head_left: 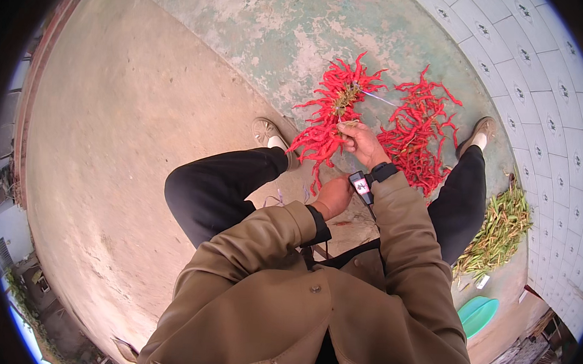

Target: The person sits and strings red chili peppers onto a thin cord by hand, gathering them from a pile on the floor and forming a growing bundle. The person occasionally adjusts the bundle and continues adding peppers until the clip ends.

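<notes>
A string of red chili peppers [345,95], its stems bunched along the middle, stretches over the floor between my feet. My right hand [366,146] pinches the stem side of the chilies at its near end, thumb and fingers closed. Closer to my body, my left hand [332,198] is curled beneath the hanging chili tips; what its fingers hold is hidden. From the string a thin pale cord [380,99] runs toward a heap of loose red chilies [417,149], which lies just right of my right hand.
My shoes [266,131] stand on either side of the chilies. A pile of green and yellowish pods or stems [499,231] lies beyond my right leg, with a turquoise plastic basin [478,316] nearby. A patterned tile wall [550,104] rises at the right.
</notes>
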